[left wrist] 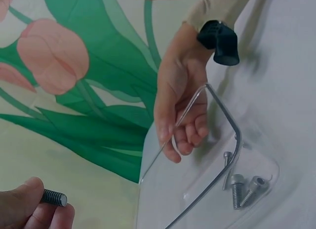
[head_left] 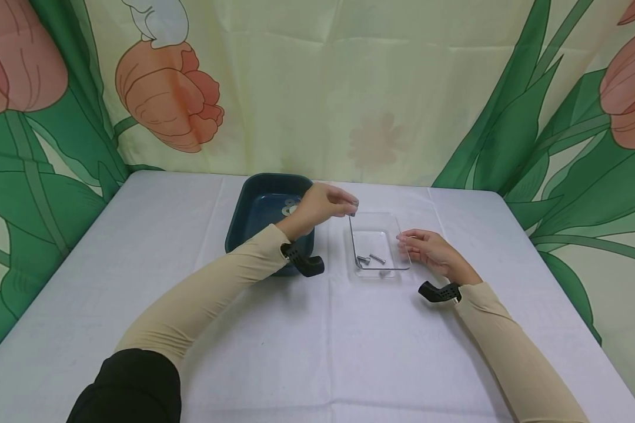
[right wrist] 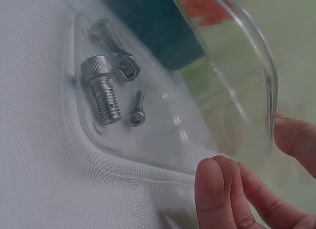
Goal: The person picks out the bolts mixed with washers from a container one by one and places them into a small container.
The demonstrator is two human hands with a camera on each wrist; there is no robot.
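Note:
My left hand [head_left: 325, 205] is over the left rim of a clear plastic box [head_left: 378, 269]. Its thumb and fingers pinch a dark threaded bolt [left wrist: 54, 198], whose threaded end sticks out; the head of the bolt is hidden by the fingers. At the box's right wall is my right hand [head_left: 428, 249], with the rim between thumb and fingers as it holds the box. Inside, toward the near side, lie silver socket-head screws of different sizes, among them a thick one [right wrist: 101, 91] and a small thin one [right wrist: 138, 110].
A dark blue tray [head_left: 236, 226] stands just left of the box, partly behind my left forearm. Pale ring-shaped washers [head_left: 288, 210] lie in it. A white cloth [head_left: 275, 364] covers the table, and a flower-printed curtain [head_left: 317, 88] hangs behind its far edge.

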